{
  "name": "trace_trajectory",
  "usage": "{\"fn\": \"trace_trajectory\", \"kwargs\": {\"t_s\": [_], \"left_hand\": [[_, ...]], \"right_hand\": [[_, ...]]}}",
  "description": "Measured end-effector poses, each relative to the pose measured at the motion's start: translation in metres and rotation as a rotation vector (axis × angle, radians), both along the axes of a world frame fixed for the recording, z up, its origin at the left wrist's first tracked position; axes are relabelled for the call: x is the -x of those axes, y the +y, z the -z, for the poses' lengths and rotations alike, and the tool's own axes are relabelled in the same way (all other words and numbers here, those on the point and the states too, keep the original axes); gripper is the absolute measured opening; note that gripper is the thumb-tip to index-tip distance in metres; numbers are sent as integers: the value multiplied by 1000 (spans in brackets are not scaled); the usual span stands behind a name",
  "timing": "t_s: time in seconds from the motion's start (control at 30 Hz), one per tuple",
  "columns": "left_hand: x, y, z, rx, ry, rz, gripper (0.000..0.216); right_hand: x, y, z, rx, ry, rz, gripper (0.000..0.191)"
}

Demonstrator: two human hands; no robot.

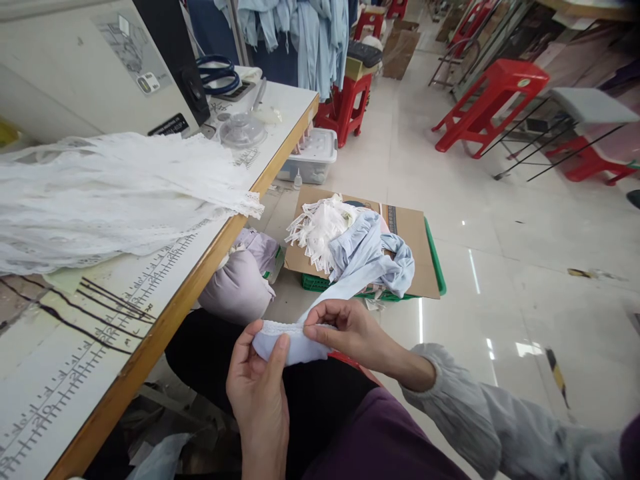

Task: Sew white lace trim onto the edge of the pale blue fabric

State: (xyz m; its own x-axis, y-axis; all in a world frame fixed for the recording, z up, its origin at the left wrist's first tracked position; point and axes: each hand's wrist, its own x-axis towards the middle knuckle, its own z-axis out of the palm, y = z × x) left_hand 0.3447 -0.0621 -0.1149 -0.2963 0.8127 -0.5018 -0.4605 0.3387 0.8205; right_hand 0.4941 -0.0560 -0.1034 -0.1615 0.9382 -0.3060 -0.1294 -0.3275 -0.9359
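Over my lap I hold the end of a pale blue fabric piece (295, 347) with a white lace edge. My left hand (257, 387) grips it from below, thumb pressed on the cloth. My right hand (350, 333) pinches its top edge from the right. The blue fabric trails up and away to a heap of blue cloth (373, 257) and white lace scraps (320, 227) lying on cardboard (415, 233) over a green crate on the floor.
A sewing table (165, 320) with printed rulers runs along my left, carrying white lace fabric (110, 193) and a sewing machine (100, 67). A lilac bundle (240, 283) lies under its edge. Red plastic stools (490, 93) and hanging blue garments (310, 33) stand farther off.
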Motion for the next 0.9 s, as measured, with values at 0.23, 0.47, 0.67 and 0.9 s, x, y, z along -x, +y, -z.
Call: {"fn": "trace_trajectory", "kwargs": {"t_s": [0.23, 0.47, 0.67, 0.9], "left_hand": [[1, 2, 1, 6, 2, 3, 55], [3, 2, 1, 15, 2, 2, 55], [5, 2, 0, 7, -5, -2, 54], [7, 1, 2, -7, -12, 13, 54]], "right_hand": [[1, 3, -2, 33, 57, 17, 41], [2, 2, 1, 23, 77, 25, 40], [2, 2, 2, 2, 84, -7, 39], [2, 3, -1, -34, 43, -26, 35]]}}
